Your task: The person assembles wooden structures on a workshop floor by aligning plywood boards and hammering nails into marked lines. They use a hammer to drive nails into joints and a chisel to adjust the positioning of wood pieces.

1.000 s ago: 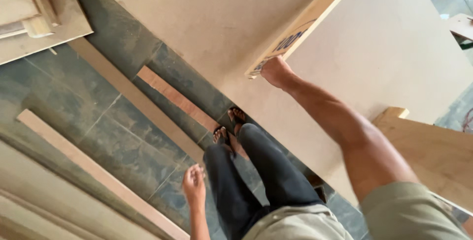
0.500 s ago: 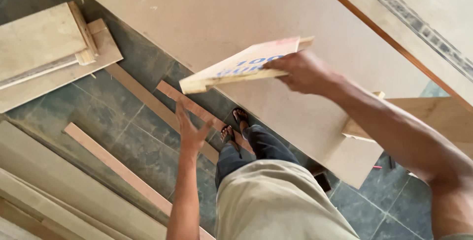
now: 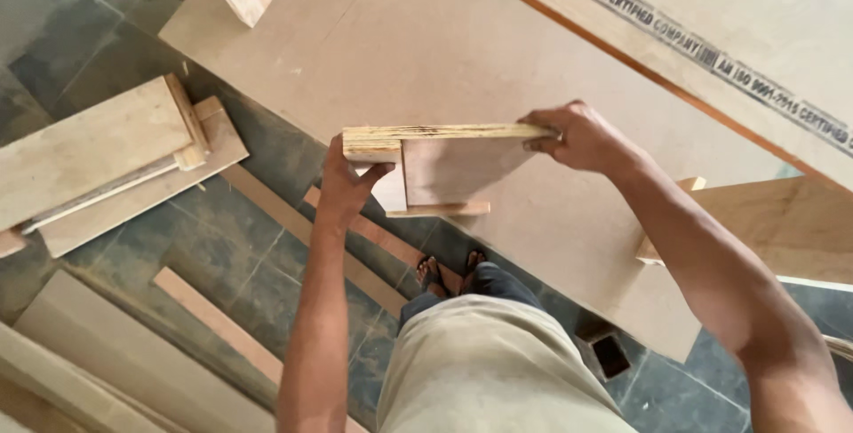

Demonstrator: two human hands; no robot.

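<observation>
Both hands clamp a small plywood piece (image 3: 449, 166) held in the air at chest height over a large brown board (image 3: 498, 51): the left hand (image 3: 346, 186) grips its left end from below, fingers closed around the edge, and the right hand (image 3: 577, 138) pinches the far end of its top edge. Below, the person's sandalled feet (image 3: 449, 271) stand on a dark tiled floor (image 3: 222, 246) among loose wood strips (image 3: 222, 326), with stacked plywood offcuts (image 3: 107, 153) well apart to the left
</observation>
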